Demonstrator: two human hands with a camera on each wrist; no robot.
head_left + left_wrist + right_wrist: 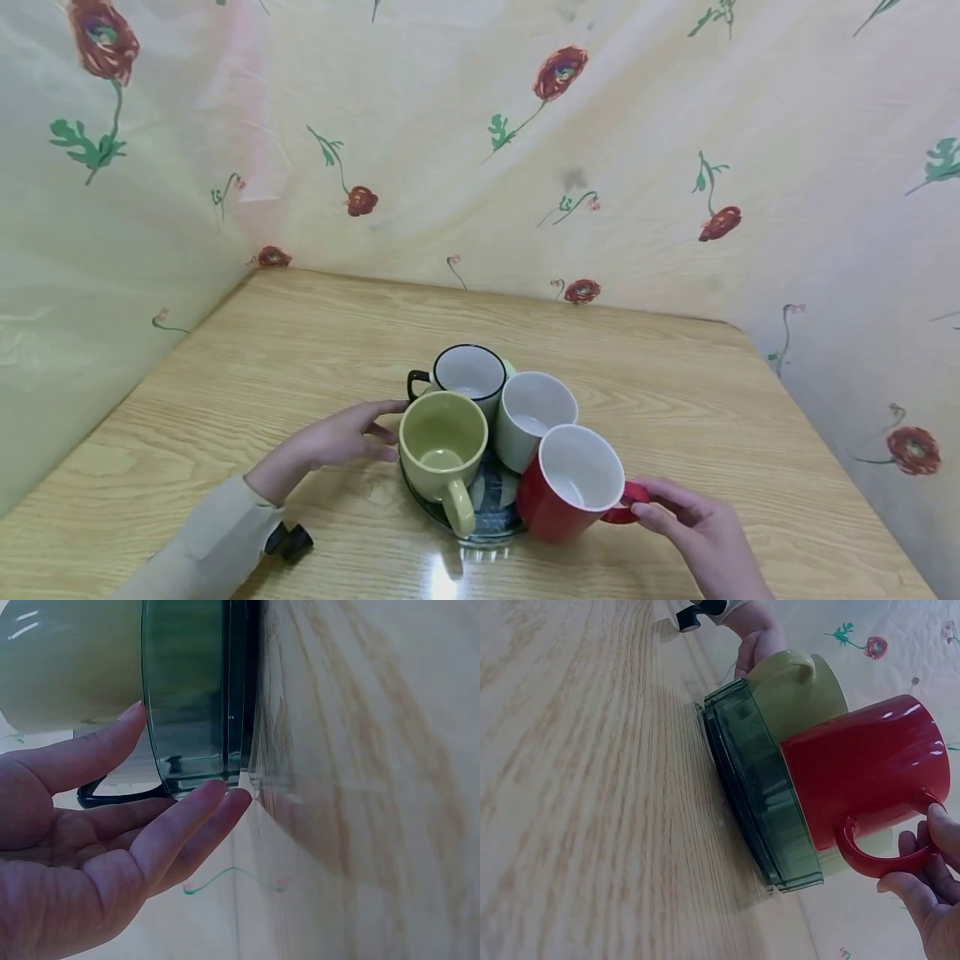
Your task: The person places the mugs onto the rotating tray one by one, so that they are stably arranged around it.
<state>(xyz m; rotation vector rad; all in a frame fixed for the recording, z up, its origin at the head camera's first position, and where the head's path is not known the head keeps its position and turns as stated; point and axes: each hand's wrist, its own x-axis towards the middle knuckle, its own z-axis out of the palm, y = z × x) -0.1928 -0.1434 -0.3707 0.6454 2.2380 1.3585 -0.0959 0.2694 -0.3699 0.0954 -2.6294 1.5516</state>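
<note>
In the head view my right hand (693, 525) holds the handle of a red mug (551, 512) with a white inside. The right wrist view has thumb and fingers at that handle, and the mug's base close to the rim of a round, green-tinted clear tray (780, 825). My left hand (345, 433) reaches to the tray's left side, beside a yellow-green mug (431, 479). Up close in the left wrist view, its thumb touches the tray's upper rim and its loosely bent fingers are near the lower edge.
Behind the yellow-green mug is a white mug (468, 375) with a black rim and black handle. A plain pale mug (525, 446) stands beside the red one. The tray rests on a wood-grain table (337, 333), bounded by flowered sheeting (450, 167) at the back and sides.
</note>
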